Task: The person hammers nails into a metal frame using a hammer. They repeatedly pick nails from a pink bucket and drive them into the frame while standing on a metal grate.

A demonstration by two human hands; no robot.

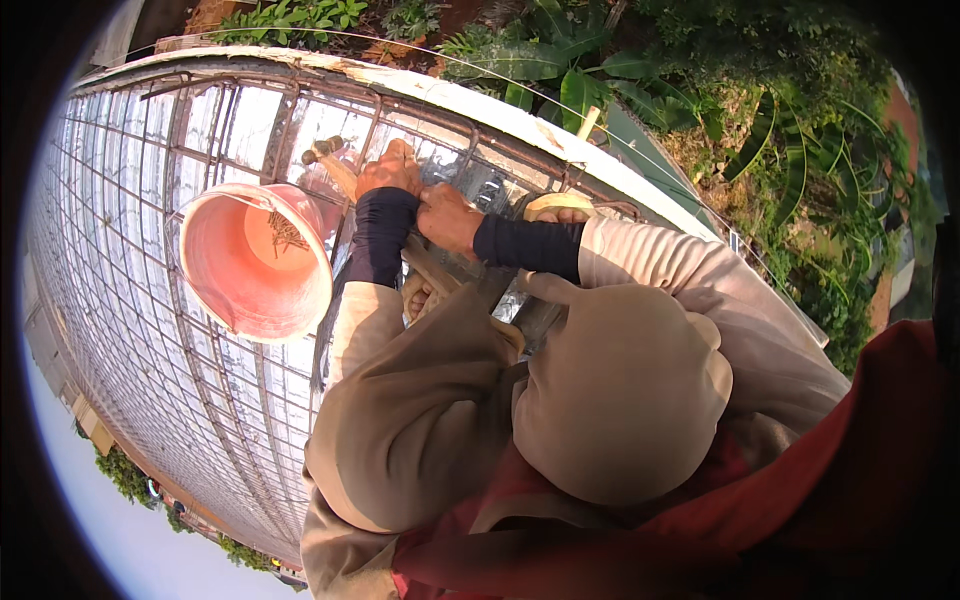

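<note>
My left hand (393,170) is closed beside the rebar near the slab edge, its fingers pressed together. Just right of it, my right hand (449,219) makes a fist, knuckles up. The two hands nearly touch; what they hold, if anything, is hidden. A wooden handle with rounded, dark ends, like a hammer (330,163), slants toward my left wrist; I cannot tell whether that hand grips it. To the left stands a tilted pink bucket (215,265) with thin brown nails or wire pieces (287,233) inside. Dark cuffs cover both wrists.
A rebar grid (130,230) over shiny metal decking stretches left. The pale slab edge (450,88) curves along the far side, with plants (580,70) beyond and below it. My knees (620,390) are bent close behind the hands; toes (562,215) show by the right forearm.
</note>
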